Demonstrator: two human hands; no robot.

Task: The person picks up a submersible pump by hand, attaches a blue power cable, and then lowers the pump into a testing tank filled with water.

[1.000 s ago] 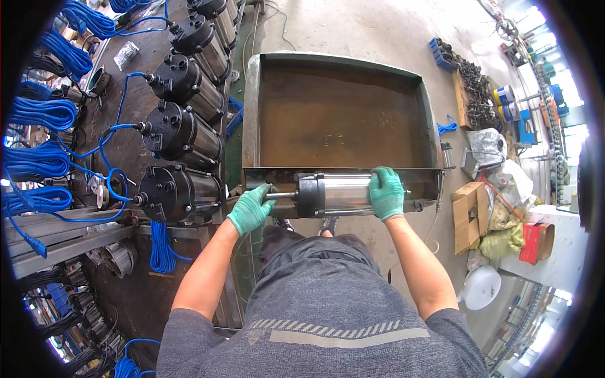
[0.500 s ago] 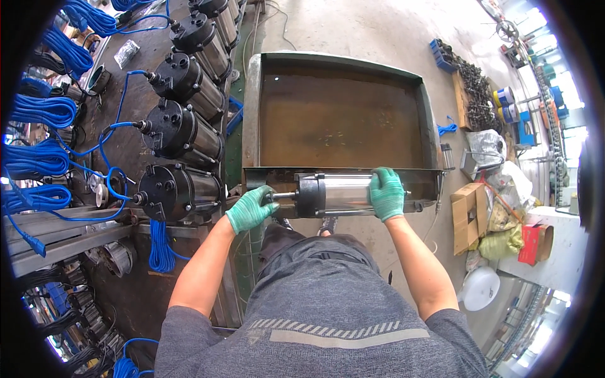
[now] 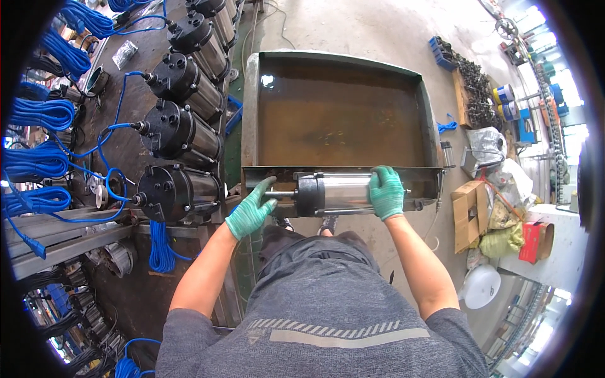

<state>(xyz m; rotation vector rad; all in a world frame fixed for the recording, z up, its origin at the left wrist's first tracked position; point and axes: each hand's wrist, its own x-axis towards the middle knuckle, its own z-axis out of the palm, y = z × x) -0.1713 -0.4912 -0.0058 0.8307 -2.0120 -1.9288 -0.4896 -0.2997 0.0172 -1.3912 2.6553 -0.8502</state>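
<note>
A pump motor (image 3: pixel 345 193) with a shiny steel barrel and a black end lies sideways on the near ledge of a metal water tank (image 3: pixel 251 113). From its left end sticks out a thin metal shaft (image 3: pixel 282 194). My left hand (image 3: pixel 249 211), in a green glove, is open beside the shaft's tip, index finger stretched out and thumb apart beneath. My right hand (image 3: pixel 387 192), gloved the same, is closed over the right part of the barrel. Its palm side is hidden.
Several upright pump motors (image 3: pixel 181 192) with blue cables stand on a bench to the left, close to my left forearm. Brownish water (image 3: pixel 340 116) fills the tank ahead. Right of it, a cardboard box (image 3: pixel 469 217) and a crate of dark parts (image 3: pixel 469 88) sit on the floor.
My left hand has let go of the shaft's tip and its fingers have spread. The right hand stays on the barrel. A bright reflection has grown at the tank's far left corner.
</note>
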